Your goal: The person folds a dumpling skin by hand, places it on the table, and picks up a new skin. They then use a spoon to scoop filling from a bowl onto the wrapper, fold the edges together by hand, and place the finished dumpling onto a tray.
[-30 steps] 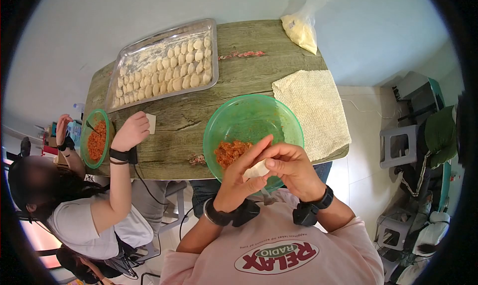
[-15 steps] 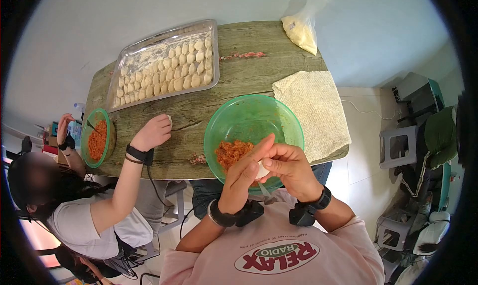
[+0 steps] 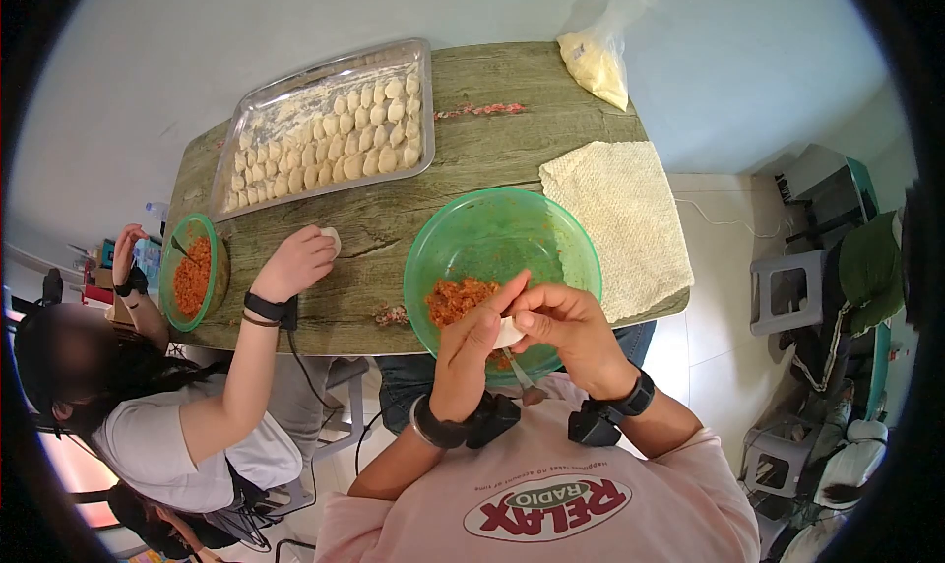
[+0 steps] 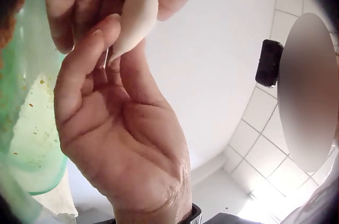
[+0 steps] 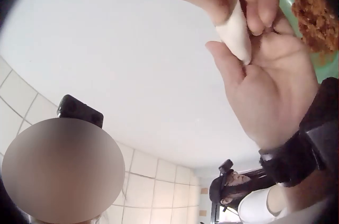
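Note:
A white dumpling (image 3: pixel 509 335) is held between both hands over the near rim of the green bowl (image 3: pixel 433 230). My left hand (image 3: pixel 463 356) has its long fingers stretched up, with the dumpling's end lodged by the thumb. Thumb and forefinger of my right hand (image 3: pixel 571 337) pinch the dough. Close up in the left wrist view, the dumpling (image 4: pixel 139 15) is a smooth half-moon tapering to a point. Reddish-orange filling (image 3: pixel 456 299) lies in the bowl's left part. A metal spoon (image 3: pixel 524 374) leans out over the near rim, below the hands.
A metal tray (image 3: pixel 425 120) of floured dumplings stands at the back. Right of the bowl lies a cream cloth (image 3: pixel 630 228), with a plastic bag (image 3: pixel 595 66) behind. Another person's hand (image 3: pixel 295 263) holds a round wrapper (image 3: pixel 332 240), beside a second filling bowl (image 3: pixel 225 268).
My hands have shifted slightly while working along the dumpling, and more of the spoon shows. The other person's hand moved right from the earlier spot and holds a wrapper.

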`<state>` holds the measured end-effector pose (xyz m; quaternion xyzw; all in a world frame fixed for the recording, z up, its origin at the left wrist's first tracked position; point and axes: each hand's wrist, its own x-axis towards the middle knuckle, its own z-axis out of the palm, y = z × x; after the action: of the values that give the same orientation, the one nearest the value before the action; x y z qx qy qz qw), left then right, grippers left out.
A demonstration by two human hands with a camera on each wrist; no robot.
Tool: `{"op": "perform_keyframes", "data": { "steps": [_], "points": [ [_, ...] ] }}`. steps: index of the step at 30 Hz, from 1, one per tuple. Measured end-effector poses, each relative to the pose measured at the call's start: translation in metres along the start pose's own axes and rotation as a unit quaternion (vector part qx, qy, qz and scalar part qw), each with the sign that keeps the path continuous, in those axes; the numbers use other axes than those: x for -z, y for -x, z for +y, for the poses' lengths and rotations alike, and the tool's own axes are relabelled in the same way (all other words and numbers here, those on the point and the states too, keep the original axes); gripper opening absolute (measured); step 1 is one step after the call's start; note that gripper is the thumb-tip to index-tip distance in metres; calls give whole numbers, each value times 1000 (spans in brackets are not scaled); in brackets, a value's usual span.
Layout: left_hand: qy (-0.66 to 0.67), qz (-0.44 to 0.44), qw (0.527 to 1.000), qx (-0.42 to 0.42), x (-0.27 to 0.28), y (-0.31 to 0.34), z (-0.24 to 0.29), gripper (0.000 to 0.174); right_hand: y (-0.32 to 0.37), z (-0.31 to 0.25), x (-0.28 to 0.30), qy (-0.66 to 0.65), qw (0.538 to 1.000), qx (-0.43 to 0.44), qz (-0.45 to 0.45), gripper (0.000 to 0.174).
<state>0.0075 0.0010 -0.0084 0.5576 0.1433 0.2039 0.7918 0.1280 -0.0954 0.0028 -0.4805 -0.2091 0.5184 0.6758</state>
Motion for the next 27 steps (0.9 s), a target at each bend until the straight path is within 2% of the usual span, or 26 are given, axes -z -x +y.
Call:
{"op": "perform_keyframes", "data": {
  "steps": [8, 11, 15, 23, 27],
  "points": [
    [14, 40, 998, 56, 3, 2, -2, 50, -1, -4, -2, 5, 1000, -9, 9, 14],
    [24, 64, 997, 41, 2, 1, -5, 47, -1, -5, 0, 18, 1000, -10, 12, 14],
    [26, 63, 996, 56, 4, 3, -6, 49, -1, -1, 1, 40, 999, 11, 21, 12],
    [142, 63, 983, 98, 1, 2, -5, 55, -3, 4, 2, 58, 996, 61, 35, 10],
    [156, 52, 980, 111, 11, -1, -5, 55, -2, -4, 0, 72, 995, 45, 58, 14]
  ]
}}
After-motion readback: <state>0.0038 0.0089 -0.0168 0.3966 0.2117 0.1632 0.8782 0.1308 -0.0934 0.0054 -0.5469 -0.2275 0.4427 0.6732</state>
